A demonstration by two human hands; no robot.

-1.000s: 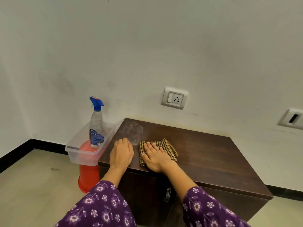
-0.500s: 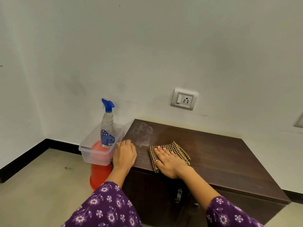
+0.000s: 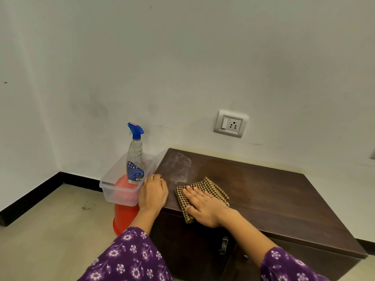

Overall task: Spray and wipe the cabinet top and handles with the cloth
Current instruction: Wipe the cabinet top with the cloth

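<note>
A dark brown wooden cabinet (image 3: 269,195) stands against the wall. A dusty, wet-looking patch (image 3: 178,165) marks its far left corner. My right hand (image 3: 205,205) presses flat on a folded brown-checked cloth (image 3: 211,187) near the cabinet's front left edge. My left hand (image 3: 153,194) rests palm down on the cabinet's left edge. A clear spray bottle (image 3: 135,157) with a blue trigger head stands in a box left of the cabinet. A metal handle (image 3: 224,244) shows on the cabinet front below my right forearm.
The clear plastic box (image 3: 119,191) sits on an upturned red bucket (image 3: 123,218) beside the cabinet. A wall socket (image 3: 231,124) is above the cabinet. Beige floor with a black skirting (image 3: 36,193) lies to the left.
My right hand and the cloth have slid slightly toward the cabinet's front left edge. The left hand stays at the left edge. The camera view has shifted left.
</note>
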